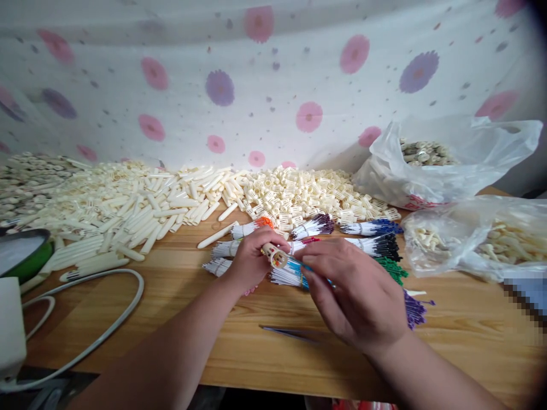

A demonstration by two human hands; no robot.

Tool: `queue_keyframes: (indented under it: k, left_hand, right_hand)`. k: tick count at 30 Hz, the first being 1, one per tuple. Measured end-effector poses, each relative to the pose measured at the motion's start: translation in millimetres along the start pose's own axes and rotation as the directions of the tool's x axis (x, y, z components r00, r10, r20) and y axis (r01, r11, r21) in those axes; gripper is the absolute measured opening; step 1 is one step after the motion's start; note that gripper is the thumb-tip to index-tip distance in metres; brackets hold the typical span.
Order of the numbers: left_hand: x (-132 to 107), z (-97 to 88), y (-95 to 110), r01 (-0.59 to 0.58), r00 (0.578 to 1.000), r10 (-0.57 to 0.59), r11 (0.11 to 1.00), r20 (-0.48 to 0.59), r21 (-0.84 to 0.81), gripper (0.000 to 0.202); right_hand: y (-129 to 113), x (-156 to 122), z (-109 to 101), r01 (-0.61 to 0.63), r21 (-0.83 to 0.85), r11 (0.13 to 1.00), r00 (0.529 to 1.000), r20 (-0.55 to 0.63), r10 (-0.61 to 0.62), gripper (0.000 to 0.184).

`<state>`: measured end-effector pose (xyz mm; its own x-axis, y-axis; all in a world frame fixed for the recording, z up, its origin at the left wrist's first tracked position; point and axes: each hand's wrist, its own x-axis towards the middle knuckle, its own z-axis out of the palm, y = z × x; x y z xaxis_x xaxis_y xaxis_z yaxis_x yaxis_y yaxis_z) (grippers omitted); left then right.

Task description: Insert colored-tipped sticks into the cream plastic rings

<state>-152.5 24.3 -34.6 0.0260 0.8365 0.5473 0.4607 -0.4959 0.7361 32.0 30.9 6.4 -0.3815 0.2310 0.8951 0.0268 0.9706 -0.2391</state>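
Observation:
My left hand (250, 259) is closed around a small cream plastic tube (276, 256), its open end pointing right. My right hand (356, 293) is pinched just beside that end, over a bundle of white refills with blue tips (288, 276); what the fingertips hold is too small to make out. Around both hands lie bundles of thin white refills with coloured tips: orange (252, 226), dark purple (314, 226), blue (371, 228), black (378, 246), green (391, 267) and purple (414, 310). All of this rests on a wooden table (171, 319).
Heaps of cream tubes (141, 210) and small cage-like cream parts (307, 196) fill the back of the table. Two plastic bags of cream parts (431, 162) (482, 239) sit at right. Metal tweezers (288, 333) lie near the front edge. A white cable (115, 324) and a green-rimmed bowl (25, 256) are at left.

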Motion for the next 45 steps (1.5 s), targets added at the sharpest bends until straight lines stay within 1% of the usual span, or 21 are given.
queue_keyframes:
  k: [2, 4, 6, 9, 11, 13, 16, 21, 24, 29, 33, 34, 36, 38, 39, 40, 41, 42, 43, 44, 45]
  left_hand:
    - [0, 0.1, -2, -0.009, 1.000, 0.009, 1.000, 0.005, 0.019, 0.003]
    - [-1, -1.3, -3, -0.022, 1.000, 0.023, 0.998, -0.002, 0.058, 0.009]
    - [-1, -4.3, -2, -0.052, 0.999, 0.052, 0.993, 0.007, 0.104, 0.024]
    - [-2, -9.0, 1, -0.112, 0.992, 0.100, 0.982, 0.081, 0.155, 0.053]
    - [-3, -10.1, 3, -0.144, 0.986, 0.128, 0.976, 0.107, 0.163, 0.058]
    - [-4, -9.1, 3, -0.171, 0.983, 0.157, 0.971, 0.093, 0.167, 0.055]
    - [-5, -5.7, 1, -0.201, 0.979, 0.200, 0.959, 0.029, 0.200, 0.049]
    - [-5, -3.9, -1, -0.252, 0.957, 0.281, 0.927, -0.072, 0.277, 0.041]
    - [-5, -4.3, 2, -0.261, 0.938, 0.323, 0.897, -0.125, 0.356, 0.039]
    - [-7, -3.4, 4, -0.244, 0.918, 0.355, 0.859, -0.178, 0.451, 0.035]
    - [-8, -4.9, 5, -0.229, 0.915, 0.359, 0.840, -0.187, 0.491, 0.032]
    - [-7, -5.7, 6, -0.230, 0.916, 0.357, 0.841, -0.182, 0.490, 0.033]
    - [-5, -7.6, 8, -0.221, 0.927, 0.332, 0.861, -0.176, 0.457, 0.036]
    - [-3, -9.2, 8, -0.191, 0.948, 0.270, 0.907, -0.170, 0.376, 0.040]
    - [-2, -9.6, 7, -0.163, 0.961, 0.224, 0.933, -0.160, 0.321, 0.042]
    - [-1, -9.6, 5, -0.137, 0.975, 0.177, 0.955, -0.137, 0.263, 0.043]
    - [-1, -9.0, 2, -0.097, 0.988, 0.120, 0.973, -0.098, 0.209, 0.045]
    - [-2, -7.7, -1, -0.047, 0.997, 0.058, 0.986, -0.060, 0.160, 0.045]
    - [-3, -5.5, -4, 0.007, 1.000, -0.005, 0.995, -0.017, 0.104, 0.045]
    - [-4, -2.4, -6, 0.059, 0.998, -0.059, 0.998, 0.022, 0.037, 0.046]
    - [-5, 1.6, -7, 0.105, 0.993, -0.104, 0.994, 0.047, -0.031, 0.047]
  right_hand:
    - [4, -3, 5, -0.038, -0.041, 0.998, 0.999, 0.009, 0.038, 0.027]
    - [8, -5, 8, -0.083, -0.094, 0.992, 0.996, 0.020, 0.086, 0.025]
    - [11, -7, 10, -0.131, -0.137, 0.982, 0.991, 0.007, 0.133, 0.024]
    - [12, -7, 8, -0.160, -0.175, 0.972, 0.986, -0.070, 0.150, 0.018]
    - [12, -7, 7, -0.152, -0.188, 0.970, 0.986, -0.101, 0.135, 0.015]
    - [12, -6, 6, -0.131, -0.195, 0.972, 0.989, -0.099, 0.113, 0.014]
    - [12, -7, 5, -0.120, -0.201, 0.972, 0.990, -0.092, 0.103, 0.013]
    - [8, -9, 8, -0.213, -0.130, 0.968, 0.976, -0.082, 0.203, 0.012]
    - [6, -10, 11, -0.261, -0.107, 0.959, 0.962, -0.107, 0.250, 0.012]
    - [7, -16, 18, -0.330, 0.018, 0.944, 0.936, -0.123, 0.330, 0.014]
    - [10, -19, 20, -0.370, 0.171, 0.913, 0.922, -0.050, 0.383, 0.017]
    - [12, -17, 18, -0.373, 0.209, 0.904, 0.921, -0.039, 0.389, 0.017]
    - [20, -10, 7, -0.361, 0.239, 0.902, 0.920, -0.066, 0.386, 0.017]
    - [32, -3, -15, -0.364, 0.186, 0.913, 0.921, -0.076, 0.383, 0.014]
    - [39, -1, -29, -0.392, 0.124, 0.912, 0.918, -0.008, 0.396, 0.011]
    - [45, 0, -45, -0.438, 0.052, 0.897, 0.894, 0.125, 0.430, 0.009]
    - [50, -3, -62, -0.448, -0.040, 0.893, 0.855, 0.273, 0.441, 0.009]
    - [52, -7, -79, -0.427, -0.146, 0.892, 0.789, 0.421, 0.447, 0.010]
    - [53, -14, -94, -0.384, -0.238, 0.892, 0.707, 0.545, 0.450, 0.011]
    - [51, -22, -107, -0.331, -0.318, 0.888, 0.633, 0.623, 0.459, 0.013]
    - [47, -32, -117, -0.282, -0.387, 0.878, 0.578, 0.662, 0.477, 0.015]
